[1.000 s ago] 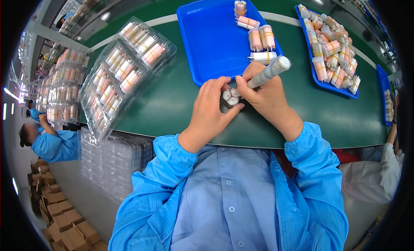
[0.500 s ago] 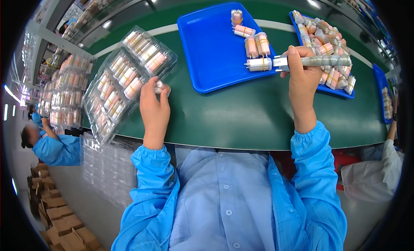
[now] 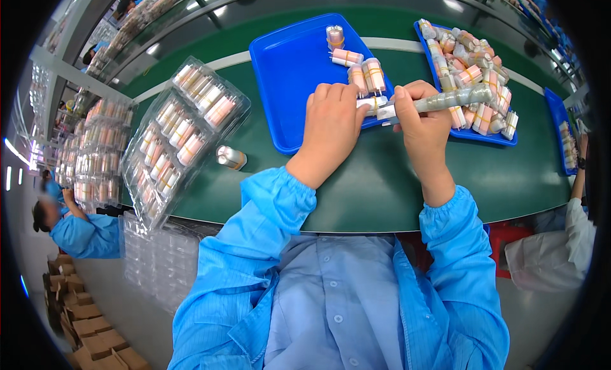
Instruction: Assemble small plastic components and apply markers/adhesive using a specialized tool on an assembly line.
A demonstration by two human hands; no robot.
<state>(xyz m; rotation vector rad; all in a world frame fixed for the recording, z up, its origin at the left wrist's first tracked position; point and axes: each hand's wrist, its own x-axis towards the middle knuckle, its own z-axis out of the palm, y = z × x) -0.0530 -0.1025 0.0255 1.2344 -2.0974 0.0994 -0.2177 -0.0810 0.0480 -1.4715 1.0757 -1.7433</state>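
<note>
My left hand [image 3: 328,125] has its fingers closed around the end of a white bundle of small cylinders [image 3: 377,103] held by a yellow band, at the right edge of the blue tray [image 3: 270,83]. My right hand [image 3: 421,118] grips a long tool [image 3: 455,99] with a wrapped, greyish handle, its flat metal end against that bundle. Several banded pink-and-white bundles [image 3: 374,75] stand or lie in the tray beyond. Another bundle [image 3: 231,157] lies alone on the green table, next to a clear plastic tray [image 3: 203,134] filled with similar bundles.
A second blue tray [image 3: 511,141], heaped with bundles, sits at the right, with a third [image 3: 552,109] farther right. Stacked filled clear trays [image 3: 102,147] stand at far left, empty clear ones [image 3: 156,258] below the table edge. A co-worker [image 3: 79,233] sits at left.
My left hand left the bundle beside the clear tray and moved right to the white bundle at the blue tray. My right hand with the tool shifted slightly left and down.
</note>
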